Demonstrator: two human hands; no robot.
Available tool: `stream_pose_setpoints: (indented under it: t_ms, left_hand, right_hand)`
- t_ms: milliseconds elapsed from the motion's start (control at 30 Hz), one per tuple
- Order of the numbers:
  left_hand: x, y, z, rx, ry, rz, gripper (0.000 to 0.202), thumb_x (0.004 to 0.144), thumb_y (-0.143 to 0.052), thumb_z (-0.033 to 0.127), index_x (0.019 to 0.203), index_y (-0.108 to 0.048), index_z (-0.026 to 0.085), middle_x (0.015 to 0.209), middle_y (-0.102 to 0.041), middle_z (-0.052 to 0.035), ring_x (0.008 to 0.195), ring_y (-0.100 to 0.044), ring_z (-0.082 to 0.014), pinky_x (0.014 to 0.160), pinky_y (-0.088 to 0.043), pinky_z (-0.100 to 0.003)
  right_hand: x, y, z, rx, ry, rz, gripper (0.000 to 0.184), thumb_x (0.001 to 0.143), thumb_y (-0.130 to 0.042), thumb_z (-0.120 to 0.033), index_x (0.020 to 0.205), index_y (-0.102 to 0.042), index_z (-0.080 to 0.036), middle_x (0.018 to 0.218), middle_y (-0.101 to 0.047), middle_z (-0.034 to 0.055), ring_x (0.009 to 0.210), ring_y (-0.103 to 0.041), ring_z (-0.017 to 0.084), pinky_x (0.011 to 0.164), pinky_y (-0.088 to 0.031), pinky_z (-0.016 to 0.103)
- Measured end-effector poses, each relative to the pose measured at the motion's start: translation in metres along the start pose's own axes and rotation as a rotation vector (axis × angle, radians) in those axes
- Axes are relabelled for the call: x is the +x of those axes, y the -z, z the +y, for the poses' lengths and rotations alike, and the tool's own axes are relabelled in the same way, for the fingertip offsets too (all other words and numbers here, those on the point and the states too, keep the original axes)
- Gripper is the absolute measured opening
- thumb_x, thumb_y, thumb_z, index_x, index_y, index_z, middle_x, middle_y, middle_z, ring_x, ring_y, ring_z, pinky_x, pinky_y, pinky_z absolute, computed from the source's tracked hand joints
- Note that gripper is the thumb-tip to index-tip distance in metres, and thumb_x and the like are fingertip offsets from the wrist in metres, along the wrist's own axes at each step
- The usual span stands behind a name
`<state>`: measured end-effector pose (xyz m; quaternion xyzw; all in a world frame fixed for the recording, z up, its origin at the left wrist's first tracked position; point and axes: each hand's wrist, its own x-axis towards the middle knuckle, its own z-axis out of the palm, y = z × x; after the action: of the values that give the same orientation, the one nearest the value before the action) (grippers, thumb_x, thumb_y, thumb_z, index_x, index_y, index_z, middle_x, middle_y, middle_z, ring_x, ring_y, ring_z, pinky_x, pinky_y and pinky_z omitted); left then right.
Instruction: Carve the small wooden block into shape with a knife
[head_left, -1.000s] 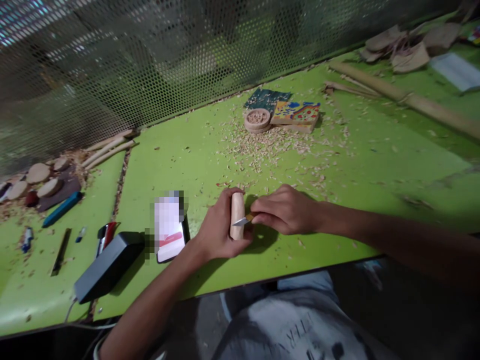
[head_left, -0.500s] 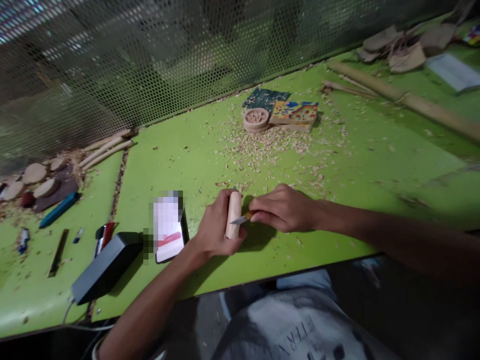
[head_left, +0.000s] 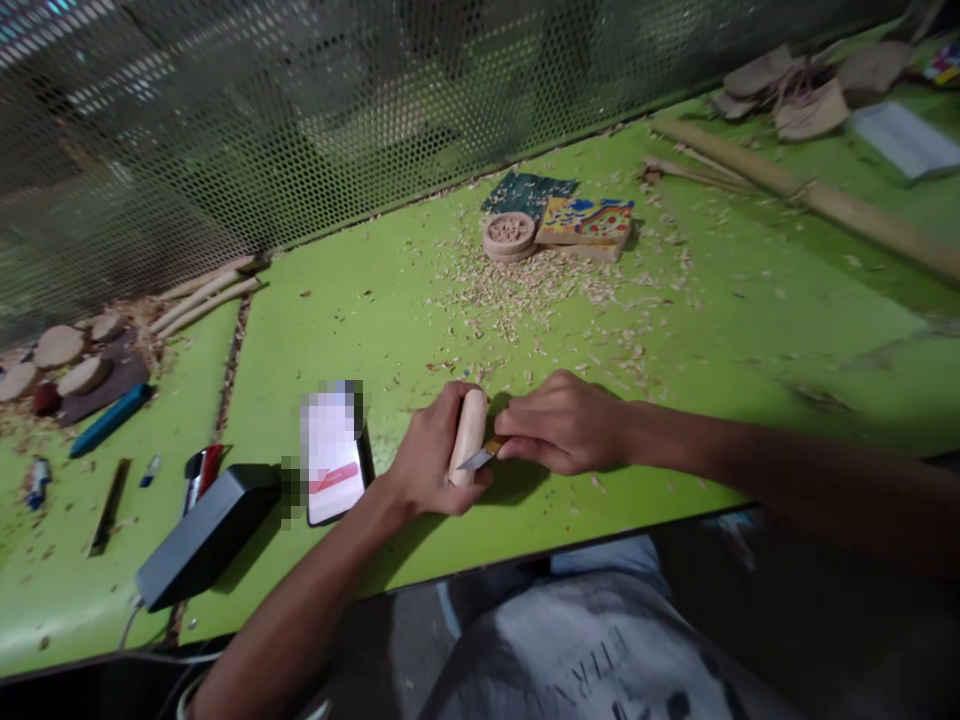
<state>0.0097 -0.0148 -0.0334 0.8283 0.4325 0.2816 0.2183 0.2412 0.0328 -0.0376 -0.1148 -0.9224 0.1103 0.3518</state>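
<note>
A pale, rounded piece of wood (head_left: 469, 428) is gripped in my left hand (head_left: 426, 450), its long side pointing away from me and leaning a little right. My right hand (head_left: 559, 422) is closed around a carving knife (head_left: 484, 455) with a yellowish handle mostly hidden by the fingers. The knife's short pointed blade lies across the near part of the wood and appears to touch it. Both hands are just above the green table (head_left: 360, 330), close to its front edge.
Left of my left hand lie a phone (head_left: 334, 455) and a dark grey box (head_left: 210, 535) with a cable. Wood shavings (head_left: 532, 285) surround a round carved wooden piece (head_left: 510, 236) and a painted block (head_left: 586, 222). A bamboo pole (head_left: 795, 190) lies far right; mesh (head_left: 337, 120) stands behind.
The wood has tilted slightly, its far end leaning more to the right. The blade has slid a little nearer to me along it. The view has shifted slightly.
</note>
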Motion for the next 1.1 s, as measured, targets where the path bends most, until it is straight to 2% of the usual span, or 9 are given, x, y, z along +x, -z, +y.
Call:
stream_pose_setpoints:
  t_ms: [333, 800, 967, 1100]
  left_hand:
    - [-0.0006, 0.0012, 0.0056, -0.039, -0.053, -0.100, 0.054, 0.062, -0.052, 0.034, 0.115, -0.048, 0.023, 0.097, -0.061, -0.0048, 0.073, -0.065, -0.0230, 0.064, -0.053, -0.039]
    - [-0.0016, 0.0034, 0.0073, 0.031, -0.052, -0.135, 0.054, 0.065, -0.054, 0.036, 0.117, -0.044, 0.024, 0.098, -0.061, -0.0050, 0.073, -0.064, -0.0223, 0.064, -0.053, -0.039]
    - [-0.0018, 0.0023, 0.0026, 0.017, -0.085, -0.123, 0.058, 0.068, -0.055, 0.043, 0.121, -0.043, 0.023, 0.104, -0.062, -0.0078, 0.078, -0.067, -0.0247, 0.065, -0.056, -0.041]
    - [-0.0028, 0.0024, 0.0002, 0.007, -0.058, -0.138, 0.058, 0.069, -0.057, 0.044, 0.121, -0.042, 0.023, 0.103, -0.062, -0.0077, 0.077, -0.066, -0.0246, 0.065, -0.056, -0.042]
  right_hand:
    - [0.0001, 0.0040, -0.0046, -0.045, 0.044, 0.015, 0.037, 0.112, -0.045, -0.042, 0.089, -0.065, -0.021, 0.066, -0.060, -0.0057, 0.054, -0.048, 0.009, 0.056, -0.028, 0.029]
    - [-0.0003, 0.0058, -0.0029, -0.083, 0.072, 0.023, 0.038, 0.113, -0.043, -0.042, 0.089, -0.065, -0.021, 0.065, -0.057, -0.0059, 0.055, -0.046, 0.010, 0.056, -0.026, 0.029]
    - [-0.0019, 0.0059, -0.0016, -0.112, 0.087, 0.002, 0.038, 0.112, -0.044, -0.041, 0.088, -0.064, -0.021, 0.064, -0.054, -0.0060, 0.054, -0.042, 0.010, 0.056, -0.025, 0.030]
    - [-0.0037, 0.0052, -0.0005, -0.119, 0.094, 0.005, 0.036, 0.111, -0.046, -0.041, 0.089, -0.064, -0.020, 0.064, -0.054, -0.0057, 0.054, -0.042, 0.010, 0.055, -0.025, 0.030]
